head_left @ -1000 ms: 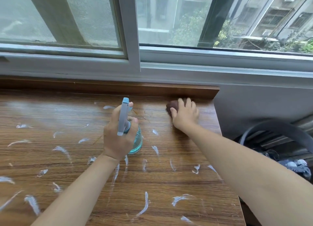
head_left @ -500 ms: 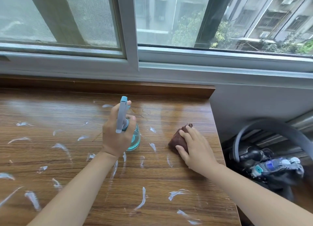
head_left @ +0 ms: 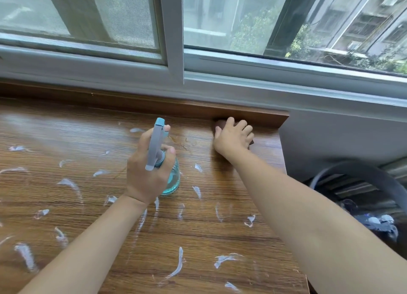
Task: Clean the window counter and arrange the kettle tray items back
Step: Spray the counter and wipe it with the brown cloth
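The wooden window counter (head_left: 66, 135) is streaked with white foam smears. My left hand (head_left: 147, 174) grips a spray bottle (head_left: 174, 181) with a grey-blue trigger head and teal liquid, standing on the counter's middle. My right hand (head_left: 233, 137) presses a brown cloth (head_left: 219, 125) flat against the counter at its far right corner, right up against the raised wooden back lip. The cloth is mostly hidden under the hand. No kettle or tray shows in the head view.
The window frame (head_left: 174, 51) and sill run along the back. The counter's right edge drops off beside a grey wall (head_left: 330, 139). Below it to the right sits a dark bin (head_left: 363, 177) holding plastic bottles.
My right hand slid the cloth from the counter's middle right back up to the far right corner by the back lip. The left hand with the bottle stayed put.
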Available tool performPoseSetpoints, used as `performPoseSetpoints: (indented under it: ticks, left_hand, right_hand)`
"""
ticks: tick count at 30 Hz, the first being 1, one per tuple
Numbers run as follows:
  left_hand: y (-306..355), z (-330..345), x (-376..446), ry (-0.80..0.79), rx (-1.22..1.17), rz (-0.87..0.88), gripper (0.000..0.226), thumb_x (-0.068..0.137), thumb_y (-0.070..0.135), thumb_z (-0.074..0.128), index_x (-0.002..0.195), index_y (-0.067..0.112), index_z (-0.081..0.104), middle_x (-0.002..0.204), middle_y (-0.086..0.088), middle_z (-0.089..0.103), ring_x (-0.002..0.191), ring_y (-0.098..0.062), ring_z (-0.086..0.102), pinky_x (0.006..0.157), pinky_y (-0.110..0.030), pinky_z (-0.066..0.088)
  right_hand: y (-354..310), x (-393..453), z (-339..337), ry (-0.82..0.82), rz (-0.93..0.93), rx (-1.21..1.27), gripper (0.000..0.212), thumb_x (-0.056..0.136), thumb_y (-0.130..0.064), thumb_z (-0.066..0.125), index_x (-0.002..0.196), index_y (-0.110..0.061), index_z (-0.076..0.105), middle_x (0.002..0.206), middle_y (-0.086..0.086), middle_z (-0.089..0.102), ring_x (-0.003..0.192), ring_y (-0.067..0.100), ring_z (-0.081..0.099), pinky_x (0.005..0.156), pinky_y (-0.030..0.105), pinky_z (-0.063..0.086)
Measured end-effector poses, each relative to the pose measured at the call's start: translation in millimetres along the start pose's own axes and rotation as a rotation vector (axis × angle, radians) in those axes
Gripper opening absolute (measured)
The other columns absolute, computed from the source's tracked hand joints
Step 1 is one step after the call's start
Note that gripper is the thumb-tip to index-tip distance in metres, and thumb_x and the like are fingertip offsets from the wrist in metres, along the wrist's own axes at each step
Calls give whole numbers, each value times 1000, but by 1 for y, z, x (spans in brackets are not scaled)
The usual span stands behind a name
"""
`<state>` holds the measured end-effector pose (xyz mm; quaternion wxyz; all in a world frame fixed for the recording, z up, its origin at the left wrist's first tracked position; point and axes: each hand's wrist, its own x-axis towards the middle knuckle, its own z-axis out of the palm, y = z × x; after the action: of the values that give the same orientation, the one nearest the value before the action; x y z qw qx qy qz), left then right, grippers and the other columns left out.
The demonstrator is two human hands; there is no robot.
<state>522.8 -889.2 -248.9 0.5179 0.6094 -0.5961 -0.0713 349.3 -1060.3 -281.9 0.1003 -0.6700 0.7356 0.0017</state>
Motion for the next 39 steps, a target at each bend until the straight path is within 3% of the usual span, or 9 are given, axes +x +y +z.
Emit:
performPoseSetpoints:
  ticks: [6,9,14,17,23,29,31,35,39]
  left_hand:
    - [3,-2,1,-24,2,-20,42,97,25,63,137,24,48,118,-3,68,68,-22,64,59,-39,60]
    - [2,-2,1,-32,-18,-29,42,97,29,61,137,20,49,125,-3,67,71,-23,66,59,-42,61]
    - [1,-1,-1,-41,-17,-52,44,96,33,60,137,20,50,121,3,67,69,-24,65,58,-36,60]
    - [3,-1,-1,-33,-35,-61,44,96,32,60,136,17,52,122,7,65,72,-26,66,60,-27,57]
    - [8,0,1,-21,-14,-72,44,94,21,65,135,22,50,102,30,58,65,-26,66,53,-45,59]
    - [1,-1,1,-39,-23,-73,44,95,24,64,137,24,50,103,4,68,64,-23,65,54,-47,59]
    - [0,-1,1,-42,-9,-59,43,96,26,62,137,25,49,108,2,67,64,-24,64,54,-47,59]
    - [5,-3,2,-38,-10,-49,38,95,28,59,132,28,49,101,-1,68,62,-22,61,54,-45,58]
    - [6,-3,3,-26,2,-29,40,95,23,60,134,16,56,107,11,60,64,-16,60,55,-26,52]
  right_hand:
    - [58,-73,8,7,-335,89,52,97,-55,48,139,-24,46,143,6,41,131,31,34,113,48,31]
    - [108,-91,10,15,-369,155,61,94,-56,55,148,-26,48,152,1,42,142,26,33,119,45,31]
    - [162,-49,1,197,-139,75,58,94,-58,42,136,-21,56,137,4,54,125,29,51,107,45,43]
    - [151,-17,-1,206,19,72,52,99,-52,46,136,-16,53,133,10,53,122,33,50,107,46,40]
    - [65,16,-2,146,340,86,59,101,-48,44,141,-6,44,149,28,38,133,43,39,110,50,31]
    - [34,-19,11,93,-352,31,57,98,-44,49,143,-9,43,150,23,39,134,43,39,111,51,33]
    - [58,-13,5,90,-419,44,52,98,-45,53,138,-11,50,141,19,48,128,40,46,107,47,38]
    - [120,5,-9,165,-138,3,46,100,-44,49,131,-10,52,131,19,52,121,41,49,103,47,40]
    - [129,-12,-17,105,-43,5,47,101,-44,45,139,-16,46,142,15,47,129,38,45,108,48,38]
